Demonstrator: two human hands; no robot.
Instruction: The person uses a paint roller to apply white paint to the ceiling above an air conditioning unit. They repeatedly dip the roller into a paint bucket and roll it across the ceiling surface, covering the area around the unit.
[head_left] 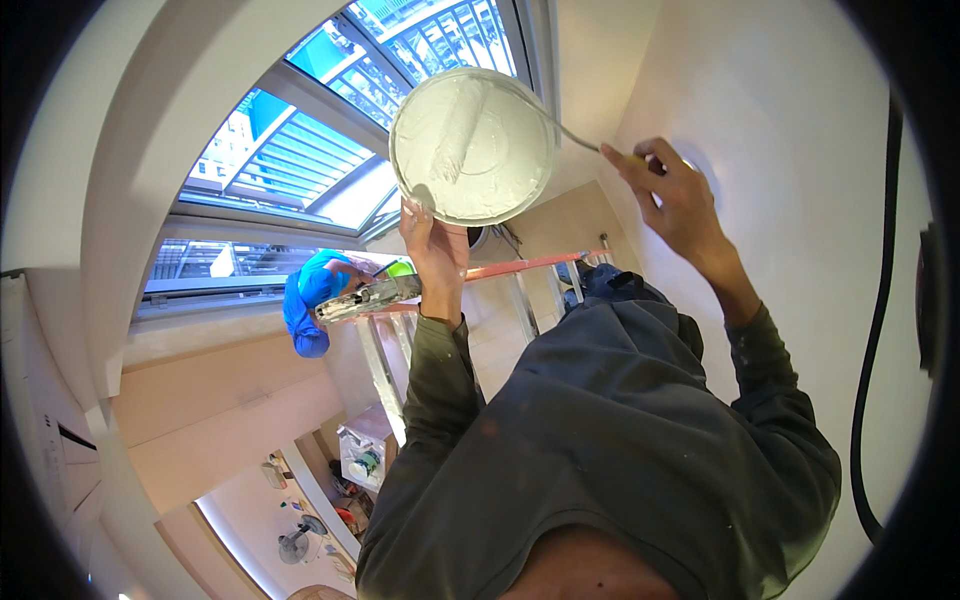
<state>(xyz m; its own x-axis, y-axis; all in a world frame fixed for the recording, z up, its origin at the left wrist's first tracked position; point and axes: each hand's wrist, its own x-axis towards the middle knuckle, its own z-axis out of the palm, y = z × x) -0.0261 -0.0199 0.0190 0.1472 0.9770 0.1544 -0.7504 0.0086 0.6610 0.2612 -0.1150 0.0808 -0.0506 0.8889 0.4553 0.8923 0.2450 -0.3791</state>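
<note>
My left hand [435, 250] grips the lower rim of a round, pale paint container [520, 190], holding it up in front of the window. White paint coats its inside; I cannot tell how deep it is. Across the paint lies a paint roller [464, 125], its sleeve loaded with white. The roller's thin metal rod [565, 132] runs over the right rim to my right hand [670, 195], whose fingers are closed round the handle end. Most of the handle is hidden by those fingers.
Below me stands a ladder [520, 267] with an orange rail and a paint-spattered end. Another person in blue [318, 295] works lower left, by the window [300, 150]. A black cable [872, 400] hangs along the right wall. A fan [294, 545] stands far below.
</note>
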